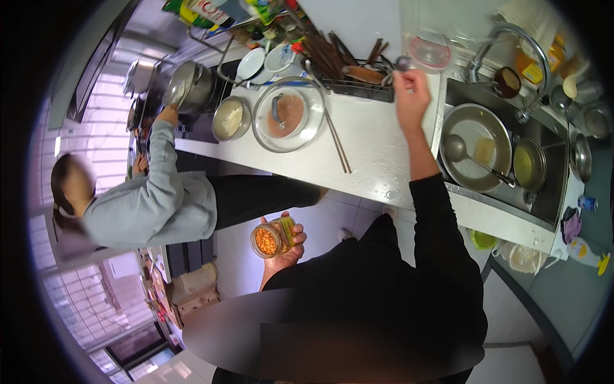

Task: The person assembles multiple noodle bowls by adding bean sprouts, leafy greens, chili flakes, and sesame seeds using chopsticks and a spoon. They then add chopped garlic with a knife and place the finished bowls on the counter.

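My left hand (288,251) is wrapped round an open jar (284,232) below the counter's front edge. Its mouth tilts toward me, and orange-red chopped food (265,241) shows inside. Over the back of the counter, my right hand (412,96) is closed in a fist. A metal spoon (403,63) sticks up from it, bowl upward, with the handle mostly hidden by my fingers. The hand is beside a black utensil rack (361,91) holding chopsticks and wooden tools. A round lidded container (430,52) stands just behind it.
A glass lid (311,134) covers a bowl on the counter, beside chopsticks (337,142) and a metal bowl (231,119). In the sink sit a large basin (451,168) with a ladle (455,148) and a smaller bowl. Another person (153,208) works at a pot (192,86) on the left.
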Demonstrator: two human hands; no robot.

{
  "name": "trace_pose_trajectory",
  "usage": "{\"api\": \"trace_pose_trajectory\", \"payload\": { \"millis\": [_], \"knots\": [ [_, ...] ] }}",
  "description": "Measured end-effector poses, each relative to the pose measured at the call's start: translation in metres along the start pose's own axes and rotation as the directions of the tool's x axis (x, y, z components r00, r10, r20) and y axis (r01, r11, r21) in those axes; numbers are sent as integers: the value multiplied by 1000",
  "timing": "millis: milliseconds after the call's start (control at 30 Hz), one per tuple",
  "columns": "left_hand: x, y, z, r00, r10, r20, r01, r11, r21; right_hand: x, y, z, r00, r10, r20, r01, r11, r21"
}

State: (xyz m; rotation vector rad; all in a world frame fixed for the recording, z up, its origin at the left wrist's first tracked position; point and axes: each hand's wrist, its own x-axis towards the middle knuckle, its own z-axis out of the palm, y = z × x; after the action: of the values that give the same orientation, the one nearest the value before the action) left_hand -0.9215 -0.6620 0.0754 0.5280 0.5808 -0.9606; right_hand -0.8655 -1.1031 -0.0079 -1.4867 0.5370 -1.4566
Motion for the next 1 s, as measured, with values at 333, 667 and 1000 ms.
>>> {"api": "trace_pose_trajectory", "payload": {
  "millis": [333,667,1000],
  "knots": [
    [-60,45,-97,962,-85,260,134,975,-177,-105,-166,-46,854,185,487,-366,879,307],
    [-209,139,-298,950,161,269,-84,957,-278,-466,-310,67,119,364,924,-795,593,-131],
    [-379,238,-489,832,555,-2,-470,703,-534,-671,-427,232,-635,95,767,-715,304,-630]
  ]
}}
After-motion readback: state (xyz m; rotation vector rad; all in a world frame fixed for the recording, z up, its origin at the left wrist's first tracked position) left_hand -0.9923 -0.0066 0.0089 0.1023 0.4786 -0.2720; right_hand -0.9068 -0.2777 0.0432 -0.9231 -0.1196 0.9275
